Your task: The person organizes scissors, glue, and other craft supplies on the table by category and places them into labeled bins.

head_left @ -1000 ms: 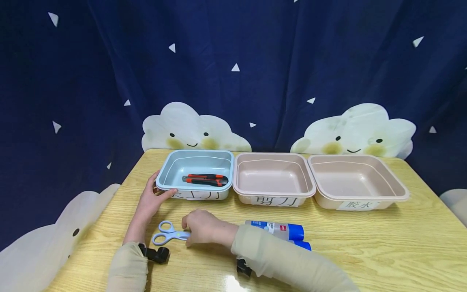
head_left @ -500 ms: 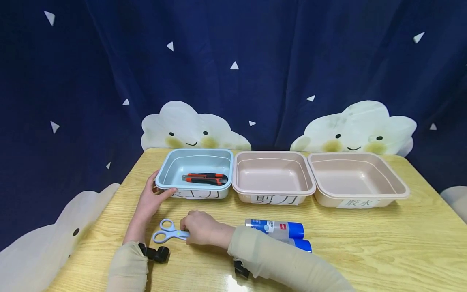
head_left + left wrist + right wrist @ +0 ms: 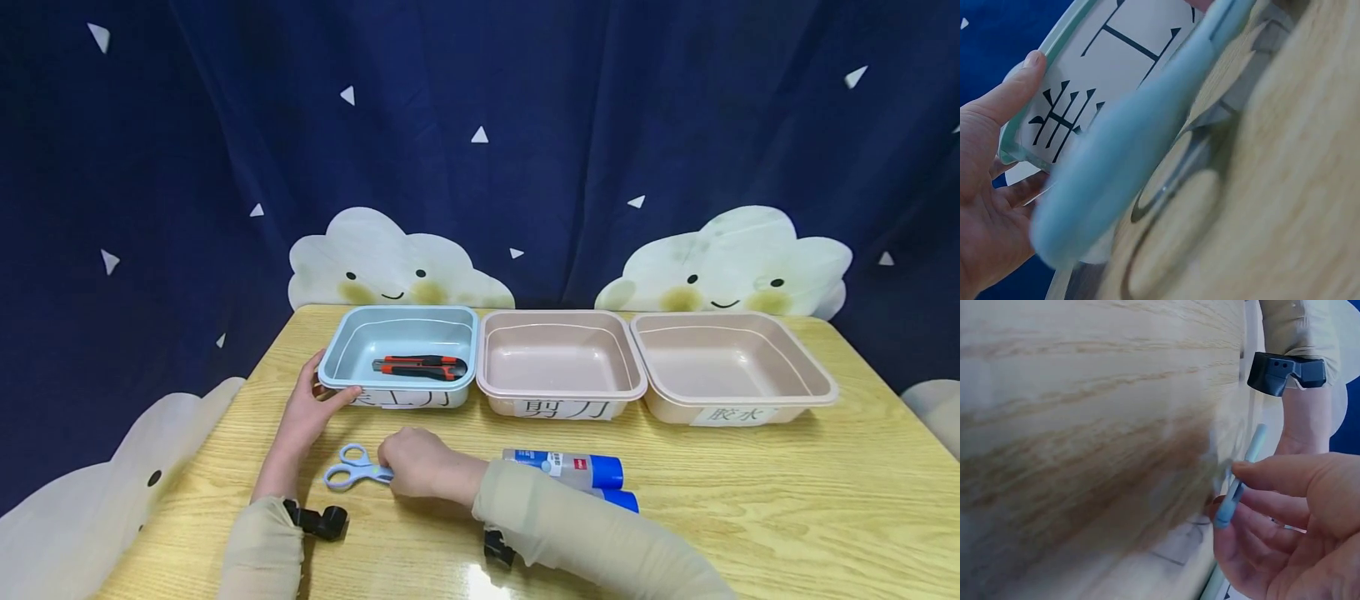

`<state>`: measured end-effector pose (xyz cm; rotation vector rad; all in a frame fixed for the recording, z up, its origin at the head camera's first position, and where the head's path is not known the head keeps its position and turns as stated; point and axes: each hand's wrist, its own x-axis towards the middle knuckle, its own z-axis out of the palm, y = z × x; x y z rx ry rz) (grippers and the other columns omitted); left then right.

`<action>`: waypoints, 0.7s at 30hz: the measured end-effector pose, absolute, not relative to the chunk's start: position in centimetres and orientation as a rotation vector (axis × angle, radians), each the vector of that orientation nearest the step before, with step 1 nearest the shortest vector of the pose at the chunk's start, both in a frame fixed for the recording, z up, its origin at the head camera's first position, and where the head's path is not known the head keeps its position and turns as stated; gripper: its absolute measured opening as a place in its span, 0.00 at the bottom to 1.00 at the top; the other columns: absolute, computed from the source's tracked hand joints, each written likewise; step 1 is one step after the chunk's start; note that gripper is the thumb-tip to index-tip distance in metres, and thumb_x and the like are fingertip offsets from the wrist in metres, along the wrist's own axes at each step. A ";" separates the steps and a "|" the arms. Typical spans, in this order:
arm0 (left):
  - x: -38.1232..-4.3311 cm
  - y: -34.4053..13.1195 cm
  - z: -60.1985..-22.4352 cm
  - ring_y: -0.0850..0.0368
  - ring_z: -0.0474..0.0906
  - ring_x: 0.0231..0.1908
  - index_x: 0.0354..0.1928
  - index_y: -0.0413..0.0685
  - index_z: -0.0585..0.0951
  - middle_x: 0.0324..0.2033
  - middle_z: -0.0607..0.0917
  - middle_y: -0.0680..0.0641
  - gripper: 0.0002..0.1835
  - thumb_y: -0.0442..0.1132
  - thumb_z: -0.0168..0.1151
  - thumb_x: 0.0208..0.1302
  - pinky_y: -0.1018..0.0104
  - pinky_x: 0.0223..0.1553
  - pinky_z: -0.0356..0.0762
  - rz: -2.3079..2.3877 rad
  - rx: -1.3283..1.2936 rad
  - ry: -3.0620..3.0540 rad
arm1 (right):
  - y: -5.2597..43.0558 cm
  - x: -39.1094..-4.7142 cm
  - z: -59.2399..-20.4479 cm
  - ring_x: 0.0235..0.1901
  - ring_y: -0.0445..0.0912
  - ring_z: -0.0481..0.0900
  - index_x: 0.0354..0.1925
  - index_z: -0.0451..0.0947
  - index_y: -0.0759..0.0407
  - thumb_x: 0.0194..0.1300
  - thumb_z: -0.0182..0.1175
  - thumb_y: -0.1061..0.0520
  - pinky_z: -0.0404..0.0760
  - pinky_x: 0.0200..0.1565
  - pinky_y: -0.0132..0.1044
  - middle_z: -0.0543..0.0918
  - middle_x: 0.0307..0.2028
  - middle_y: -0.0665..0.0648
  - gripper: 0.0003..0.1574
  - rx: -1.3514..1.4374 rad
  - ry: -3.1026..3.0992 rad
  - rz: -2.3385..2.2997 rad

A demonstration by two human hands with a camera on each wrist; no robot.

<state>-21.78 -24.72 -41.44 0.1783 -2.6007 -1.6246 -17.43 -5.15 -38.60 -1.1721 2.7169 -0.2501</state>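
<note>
My right hand point(image 3: 422, 463) pinches a pair of light blue scissors point(image 3: 358, 472) by the blade end, the two handle loops pointing left. In the right wrist view, thumb and fingers close on the scissors point(image 3: 1257, 441) just above the wood. The left wrist view has the scissors point(image 3: 1110, 162) large and blurred, their shadow on the table below. My left hand point(image 3: 309, 410) holds the near left corner of a light blue bin point(image 3: 405, 332), thumb on its front rim and fingers along its side. Inside the bin lie two red-and-black utility knives point(image 3: 422, 372).
Two pinkish bins, one in the middle point(image 3: 558, 354) and one at right point(image 3: 731, 358), stand beside the blue one, with paper labels in front. Two glue bottles with blue caps point(image 3: 606, 472) lie on the wooden table point(image 3: 750, 508), partly behind the right sleeve. A dark blue curtain point(image 3: 480, 167) hangs behind.
The scissors have risen off the table and shifted slightly right and away from me with my right hand. My left hand stays on the blue bin.
</note>
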 end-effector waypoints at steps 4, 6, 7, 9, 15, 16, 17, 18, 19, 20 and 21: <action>-21.8 -24.7 -41.4 0.44 0.61 0.58 0.71 0.58 0.45 0.65 0.59 0.41 0.49 0.49 0.66 0.53 0.57 0.52 0.61 -1.626 0.182 -2.606 | -4.9 -17.3 -38.1 0.22 0.38 0.68 0.20 0.76 0.50 0.47 0.64 0.62 0.66 0.25 0.28 0.72 0.17 0.43 0.08 -1.151 2.723 -0.211; -21.8 -24.7 -41.3 0.44 0.61 0.58 0.71 0.57 0.45 0.65 0.59 0.41 0.50 0.50 0.66 0.53 0.57 0.52 0.62 -1.627 0.183 -2.607 | -4.8 -17.3 -37.7 0.22 0.38 0.67 0.20 0.75 0.50 0.48 0.64 0.63 0.65 0.24 0.28 0.71 0.17 0.44 0.09 -1.136 2.723 -0.206; -21.8 -24.7 -41.3 0.44 0.61 0.58 0.71 0.58 0.45 0.65 0.59 0.41 0.50 0.50 0.66 0.53 0.57 0.52 0.61 -1.631 0.184 -2.605 | -4.7 -17.3 -37.6 0.22 0.38 0.67 0.20 0.75 0.50 0.49 0.63 0.63 0.65 0.24 0.28 0.71 0.17 0.44 0.09 -1.130 2.722 -0.207; -21.7 -24.6 -41.2 0.44 0.60 0.58 0.71 0.58 0.45 0.65 0.59 0.41 0.50 0.50 0.66 0.53 0.57 0.52 0.61 -1.638 0.182 -2.600 | -4.4 -17.3 -37.3 0.23 0.39 0.67 0.20 0.74 0.50 0.49 0.63 0.63 0.65 0.24 0.29 0.71 0.18 0.44 0.10 -1.129 2.728 -0.200; -21.7 -24.7 -41.2 0.43 0.61 0.57 0.71 0.58 0.45 0.65 0.59 0.41 0.49 0.49 0.66 0.53 0.56 0.52 0.61 -1.630 0.156 -2.603 | -3.5 -17.1 -36.5 0.24 0.38 0.70 0.22 0.76 0.50 0.49 0.63 0.62 0.68 0.26 0.29 0.73 0.20 0.44 0.08 -1.165 2.763 -0.185; -21.7 -24.7 -41.2 0.44 0.61 0.57 0.71 0.58 0.45 0.65 0.59 0.41 0.49 0.49 0.66 0.53 0.57 0.51 0.62 -1.626 0.153 -2.603 | -3.3 -17.1 -36.3 0.24 0.38 0.70 0.23 0.77 0.50 0.48 0.64 0.62 0.69 0.27 0.30 0.73 0.20 0.44 0.08 -1.175 2.770 -0.185; -21.7 -24.7 -41.3 0.44 0.61 0.57 0.71 0.58 0.46 0.64 0.60 0.41 0.49 0.49 0.66 0.53 0.58 0.50 0.63 -1.625 0.148 -2.600 | -3.2 -17.1 -36.2 0.25 0.38 0.71 0.23 0.77 0.49 0.48 0.64 0.62 0.69 0.27 0.30 0.74 0.20 0.43 0.08 -1.193 2.781 -0.179; -21.7 -24.7 -41.3 0.44 0.62 0.56 0.71 0.57 0.46 0.64 0.61 0.41 0.49 0.48 0.66 0.53 0.60 0.50 0.63 -1.625 0.143 -2.598 | -3.0 -17.0 -36.1 0.25 0.38 0.72 0.24 0.78 0.49 0.48 0.64 0.62 0.70 0.28 0.30 0.75 0.21 0.43 0.08 -1.209 2.787 -0.177; -21.8 -24.7 -41.4 0.45 0.62 0.56 0.71 0.57 0.46 0.64 0.61 0.41 0.49 0.48 0.66 0.53 0.63 0.49 0.64 -1.626 0.141 -2.595 | -2.8 -17.0 -36.0 0.25 0.38 0.72 0.25 0.79 0.49 0.49 0.64 0.62 0.70 0.28 0.30 0.76 0.21 0.42 0.08 -1.223 2.796 -0.177; -21.8 -24.8 -41.5 0.46 0.63 0.56 0.71 0.57 0.46 0.63 0.61 0.41 0.48 0.48 0.66 0.54 0.65 0.47 0.65 -1.630 0.139 -2.592 | -2.6 -17.0 -35.8 0.26 0.37 0.73 0.25 0.79 0.48 0.49 0.64 0.63 0.70 0.28 0.29 0.77 0.22 0.42 0.08 -1.231 2.801 -0.182; -21.8 -24.8 -41.6 0.46 0.63 0.55 0.71 0.57 0.46 0.63 0.61 0.41 0.48 0.47 0.66 0.54 0.68 0.46 0.65 -1.636 0.135 -2.588 | -2.4 -16.9 -35.7 0.26 0.37 0.74 0.26 0.80 0.48 0.48 0.64 0.63 0.71 0.28 0.29 0.77 0.23 0.42 0.09 -1.239 2.807 -0.187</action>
